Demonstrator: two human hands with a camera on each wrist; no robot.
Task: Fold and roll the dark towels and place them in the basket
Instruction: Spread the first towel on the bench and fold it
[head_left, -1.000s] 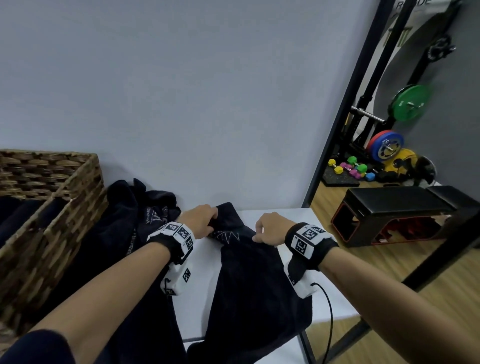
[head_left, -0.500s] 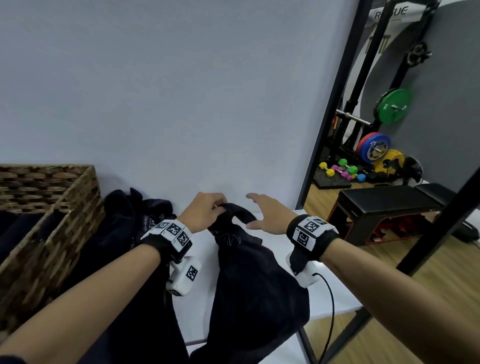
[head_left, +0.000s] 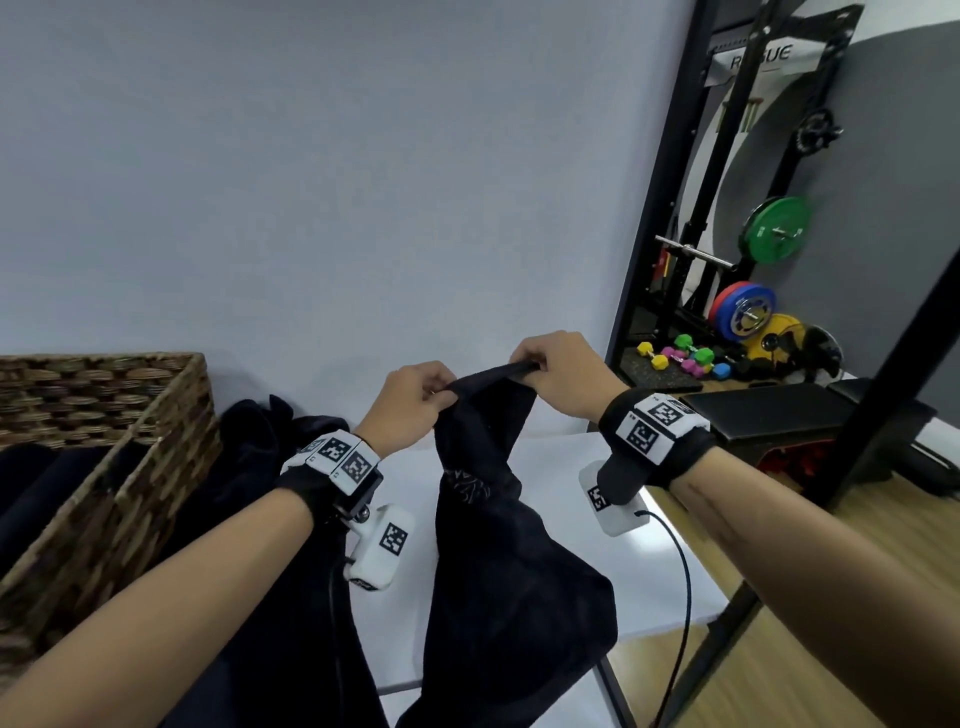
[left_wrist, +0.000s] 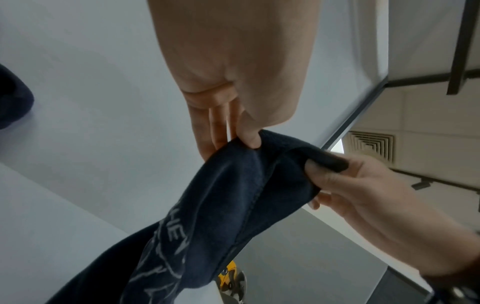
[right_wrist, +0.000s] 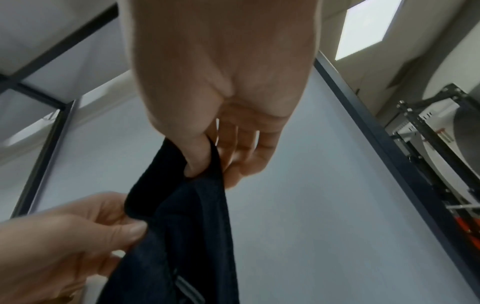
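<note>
a dark towel (head_left: 488, 519) hangs bunched above the white table (head_left: 566, 525), its top hem held up in the air between your hands. your left hand (head_left: 410, 405) pinches the hem with thumb and fingers; your right hand (head_left: 561, 374) pinches it just beside. the cloth looks soft, limp and light, so it will sag wherever it is unsupported; you would probably do best to slide your hands apart to the two corners. more dark towels (head_left: 260, 467) lie heaped to the left, touching the wicker basket (head_left: 156, 410).
</note>
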